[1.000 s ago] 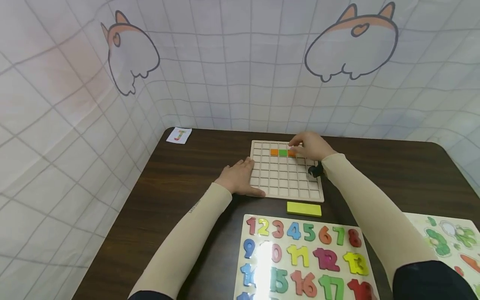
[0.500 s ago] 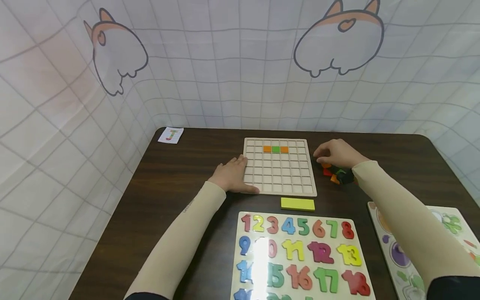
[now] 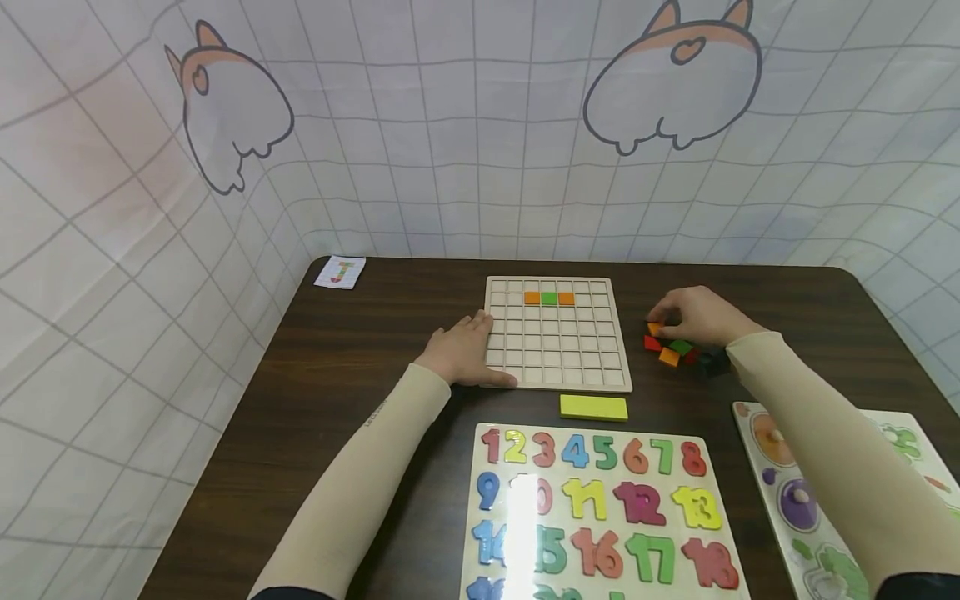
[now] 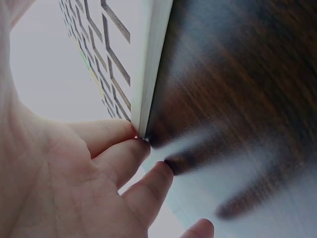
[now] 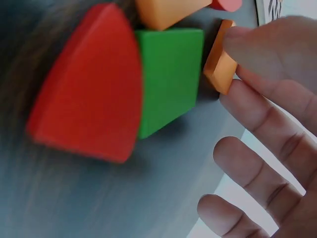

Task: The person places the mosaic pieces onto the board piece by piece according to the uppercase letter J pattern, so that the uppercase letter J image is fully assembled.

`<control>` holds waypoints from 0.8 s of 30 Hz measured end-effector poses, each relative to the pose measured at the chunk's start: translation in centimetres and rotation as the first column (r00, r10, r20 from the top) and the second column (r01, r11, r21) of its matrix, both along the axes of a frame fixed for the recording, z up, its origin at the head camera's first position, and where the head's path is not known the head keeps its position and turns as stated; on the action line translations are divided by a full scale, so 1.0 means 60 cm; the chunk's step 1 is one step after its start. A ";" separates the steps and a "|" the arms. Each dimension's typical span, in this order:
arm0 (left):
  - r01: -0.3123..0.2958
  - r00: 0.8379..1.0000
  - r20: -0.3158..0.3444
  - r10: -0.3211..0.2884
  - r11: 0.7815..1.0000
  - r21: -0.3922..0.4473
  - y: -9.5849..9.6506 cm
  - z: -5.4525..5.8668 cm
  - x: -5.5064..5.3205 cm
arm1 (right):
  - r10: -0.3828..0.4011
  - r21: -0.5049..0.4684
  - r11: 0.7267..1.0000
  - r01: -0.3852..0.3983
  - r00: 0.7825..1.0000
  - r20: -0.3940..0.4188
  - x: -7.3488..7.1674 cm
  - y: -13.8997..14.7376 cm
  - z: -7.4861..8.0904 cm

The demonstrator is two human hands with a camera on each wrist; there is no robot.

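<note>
My left hand (image 3: 462, 354) lies along the left edge of a wooden grid board (image 3: 555, 340), fingers spread; in the left wrist view its fingertips touch the board's side. Set in one row near the board's far edge are two orange squares and a green square (image 3: 549, 298). Right of the board, my right hand (image 3: 701, 317) pinches an orange square block (image 5: 221, 67) between thumb and index finger, its other fingers loosely bent. Beside it on the table lie a green block (image 5: 171, 74), a red curved-sided block (image 5: 94, 89) and another orange block (image 3: 669, 357).
A yellow bar (image 3: 593, 407) lies in front of the grid board. Nearer stands a number puzzle board (image 3: 558, 521), with a vegetable puzzle board (image 3: 761, 483) to its right, partly under the right arm. A small picture card (image 3: 340, 272) lies at the table's far left corner.
My right hand has moved right from the grid board to the loose blocks and pinched an orange one. The orange square it was touching stays in the board. The left hand keeps its place.
</note>
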State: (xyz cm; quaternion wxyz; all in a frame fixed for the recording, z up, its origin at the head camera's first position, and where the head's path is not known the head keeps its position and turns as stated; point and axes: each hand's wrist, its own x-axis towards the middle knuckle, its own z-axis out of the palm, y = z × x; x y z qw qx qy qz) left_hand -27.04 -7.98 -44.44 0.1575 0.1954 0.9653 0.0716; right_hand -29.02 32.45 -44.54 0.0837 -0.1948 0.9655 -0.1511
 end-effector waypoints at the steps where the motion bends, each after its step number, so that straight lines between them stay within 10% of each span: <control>1: 0.000 1.000 0.000 0.000 1.000 -0.003 0.000 0.000 0.000 | -0.001 0.003 1.000 0.001 1.000 -0.004 0.002 0.001 0.000; 24: -0.013 1.000 0.004 0.013 1.000 -0.013 0.003 -0.002 -0.001 | -0.021 -0.070 0.997 0.016 0.998 -0.065 -0.017 -0.053 -0.008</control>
